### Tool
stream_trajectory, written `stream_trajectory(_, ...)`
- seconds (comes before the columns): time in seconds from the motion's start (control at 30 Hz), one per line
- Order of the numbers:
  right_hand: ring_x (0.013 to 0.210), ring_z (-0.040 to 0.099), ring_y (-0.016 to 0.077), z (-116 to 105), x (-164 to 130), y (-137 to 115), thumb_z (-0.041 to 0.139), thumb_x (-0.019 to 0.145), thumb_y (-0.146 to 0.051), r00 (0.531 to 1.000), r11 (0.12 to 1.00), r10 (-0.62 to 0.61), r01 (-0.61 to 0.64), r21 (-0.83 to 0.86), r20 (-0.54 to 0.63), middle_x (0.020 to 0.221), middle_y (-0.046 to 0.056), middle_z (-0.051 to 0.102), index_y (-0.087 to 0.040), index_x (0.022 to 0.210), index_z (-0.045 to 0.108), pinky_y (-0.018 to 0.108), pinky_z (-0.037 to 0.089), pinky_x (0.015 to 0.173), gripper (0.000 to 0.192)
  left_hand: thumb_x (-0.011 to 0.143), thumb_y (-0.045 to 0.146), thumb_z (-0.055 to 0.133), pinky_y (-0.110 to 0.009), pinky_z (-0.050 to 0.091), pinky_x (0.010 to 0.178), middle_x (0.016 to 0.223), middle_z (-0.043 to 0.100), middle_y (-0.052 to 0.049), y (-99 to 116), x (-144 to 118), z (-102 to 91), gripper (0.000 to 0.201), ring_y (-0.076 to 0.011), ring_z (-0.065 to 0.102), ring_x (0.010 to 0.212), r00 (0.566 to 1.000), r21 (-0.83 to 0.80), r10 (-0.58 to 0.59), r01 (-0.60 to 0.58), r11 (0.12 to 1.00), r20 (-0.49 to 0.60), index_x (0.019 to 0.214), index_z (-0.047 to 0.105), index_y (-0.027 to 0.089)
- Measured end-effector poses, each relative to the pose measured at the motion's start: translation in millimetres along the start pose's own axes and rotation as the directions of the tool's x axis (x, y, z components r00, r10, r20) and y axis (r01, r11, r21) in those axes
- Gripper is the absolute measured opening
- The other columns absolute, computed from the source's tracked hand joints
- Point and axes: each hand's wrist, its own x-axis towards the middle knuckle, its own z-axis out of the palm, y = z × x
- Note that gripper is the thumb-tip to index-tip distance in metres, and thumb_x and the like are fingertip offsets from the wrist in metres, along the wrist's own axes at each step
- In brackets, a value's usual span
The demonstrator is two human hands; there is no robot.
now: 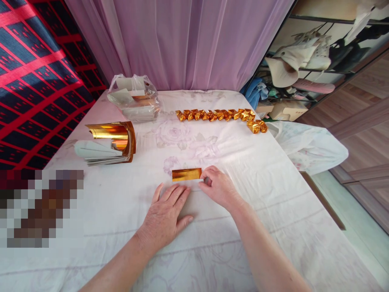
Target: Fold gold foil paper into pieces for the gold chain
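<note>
Right hand (pixel 219 187) — on gold strip (pixel 186 174)

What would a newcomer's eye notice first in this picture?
First the row of folded gold pieces across the far side of the table. Next, the gold strip near the middle, its end touched by the right hand, while the left hand lies flat just below. A curled gold stack sits at left.

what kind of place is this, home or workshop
Most likely a room in a home, used for paper craft. A flowered cloth covers the table, a pink curtain hangs behind, and an open rack holds hats and shoes. The right hand pinches a gold paper strip.
</note>
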Motion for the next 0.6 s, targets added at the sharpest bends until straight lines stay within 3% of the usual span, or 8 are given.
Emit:
stream_trajectory(0.4,0.061,0.055,0.0088,2,1,1,0.064,0.077,-0.017,1.0,1.0,0.001,-0.001,0.009,0.002,0.094,0.0,0.061,-0.021,0.081,0.063,0.025,0.042,0.065,0.006,0.096,0.055,0.048,-0.059,0.023,0.115,0.116,0.062,-0.011,14,19,-4.6,0.054,-0.0288,0.055,0.113,0.999,0.043,-0.045,0.044,0.998,0.019,0.136,0.055,0.019)
stream_trajectory(0.6,0.058,0.054,0.0078,1,0,0,0.064,0.076,-0.015,1.0,1.0,0.023,-0.023,0.01,0.005,0.095,0.0,0.062,-0.022,0.082,0.062,0.025,0.041,0.065,0.009,0.096,0.056,0.045,-0.056,0.028,0.113,0.13,0.06,-0.014,17,17,3.2,0.057,-0.032,0.052,0.122,0.999,0.082,-0.028,0.032,0.996,-0.041,0.134,0.057,0.014)
